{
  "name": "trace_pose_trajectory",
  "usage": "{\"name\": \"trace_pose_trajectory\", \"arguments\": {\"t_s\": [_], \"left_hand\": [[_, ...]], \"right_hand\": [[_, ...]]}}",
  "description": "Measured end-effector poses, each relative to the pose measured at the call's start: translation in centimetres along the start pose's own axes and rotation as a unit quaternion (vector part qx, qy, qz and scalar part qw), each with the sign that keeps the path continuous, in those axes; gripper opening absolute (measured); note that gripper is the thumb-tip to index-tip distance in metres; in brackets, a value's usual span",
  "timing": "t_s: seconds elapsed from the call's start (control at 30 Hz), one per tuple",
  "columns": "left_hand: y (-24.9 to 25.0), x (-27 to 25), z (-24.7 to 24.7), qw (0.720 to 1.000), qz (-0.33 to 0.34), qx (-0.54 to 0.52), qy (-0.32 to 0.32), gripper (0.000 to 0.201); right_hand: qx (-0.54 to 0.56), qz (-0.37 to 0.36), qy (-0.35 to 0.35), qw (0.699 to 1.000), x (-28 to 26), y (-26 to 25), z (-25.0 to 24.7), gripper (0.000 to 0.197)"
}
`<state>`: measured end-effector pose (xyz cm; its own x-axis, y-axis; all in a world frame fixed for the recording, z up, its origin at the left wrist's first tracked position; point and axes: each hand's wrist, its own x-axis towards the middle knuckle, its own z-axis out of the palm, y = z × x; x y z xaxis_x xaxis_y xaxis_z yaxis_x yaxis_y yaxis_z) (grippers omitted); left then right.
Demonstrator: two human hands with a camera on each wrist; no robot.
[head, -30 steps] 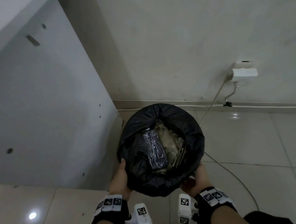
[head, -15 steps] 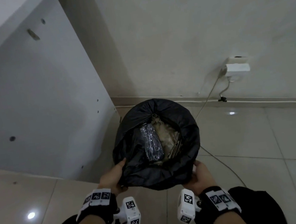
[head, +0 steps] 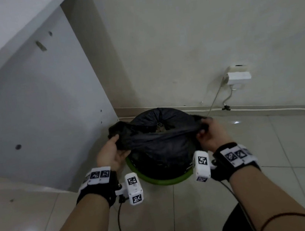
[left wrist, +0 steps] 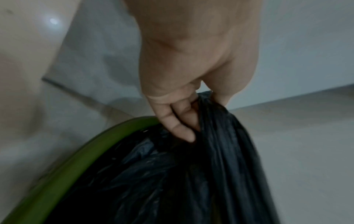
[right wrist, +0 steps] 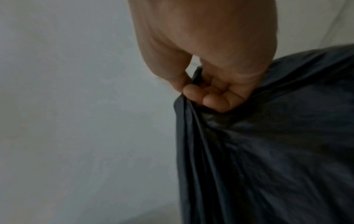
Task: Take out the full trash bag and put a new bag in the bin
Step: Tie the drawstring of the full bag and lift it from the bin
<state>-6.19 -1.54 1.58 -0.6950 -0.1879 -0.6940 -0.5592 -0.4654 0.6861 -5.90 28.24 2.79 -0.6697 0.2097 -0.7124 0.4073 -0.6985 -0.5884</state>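
Black trash bag inside green bin

Dim room; wrist views blurred; floor glare.

A pale wall runs behind, a skirting strip along its foot. A white socket block sits low on it, with a cable trailing down to the glossy tiled floor. On the left stands a grey panel dotted with holes.

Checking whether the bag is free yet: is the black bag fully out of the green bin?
No, the black bag still sits inside the green bin.
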Motion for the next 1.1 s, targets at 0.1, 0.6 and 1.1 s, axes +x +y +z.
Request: {"name": "trace_pose_trajectory", "arguments": {"t_s": [0.1,0.6,1.1], "left_hand": [[3.6,-0.8,0.5,0.993,0.113,0.002,-0.03,0.03],[8.1,-4.9,0.4,0.947,0.223,0.233,-0.011,0.044],[7.8,-5.1,-0.2,0.898,0.22,0.382,0.02,0.064]], "right_hand": [[-0.026,-0.134,-0.086,0.987,-1.5,-4.0,1.9,0.014],[-0.442,-0.297,-0.006,0.846,-2.2,-0.1,-1.4,0.016],[-0.678,-0.305,-0.005,0.669,3.5,-5.1,-4.6,0.026]]}}
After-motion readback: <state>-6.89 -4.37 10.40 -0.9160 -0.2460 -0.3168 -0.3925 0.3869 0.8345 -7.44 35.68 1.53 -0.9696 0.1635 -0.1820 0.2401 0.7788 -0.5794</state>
